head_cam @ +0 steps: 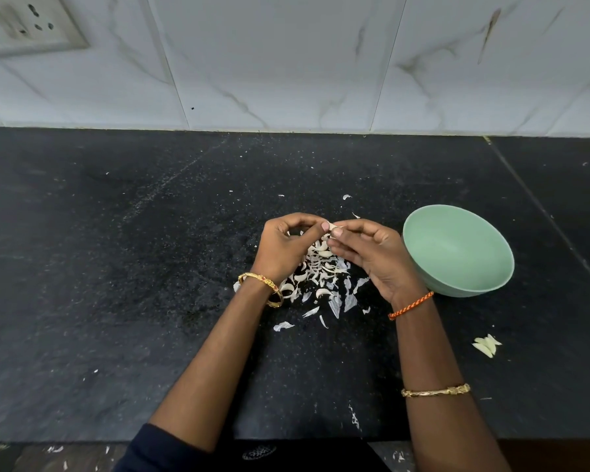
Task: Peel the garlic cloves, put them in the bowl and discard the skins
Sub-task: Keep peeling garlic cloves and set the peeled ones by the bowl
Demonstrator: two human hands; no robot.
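- Forearms are reaching up from the bottom edge to frame centre.
- Left hand (285, 245) is pinching a clove (334, 229) with curled fingers.
- Right hand (372, 253) is pinching the same clove from the opposite side.
- Skins (321, 284) are lying on the counter (116, 267) below both hands.
- Bowl (457, 250) is sitting centre right, just beside the right hand.
- Peeled cloves (486, 345) are lying at lower right.

Black stone counter (116, 267) meets white marbled wall tiles (286, 63).
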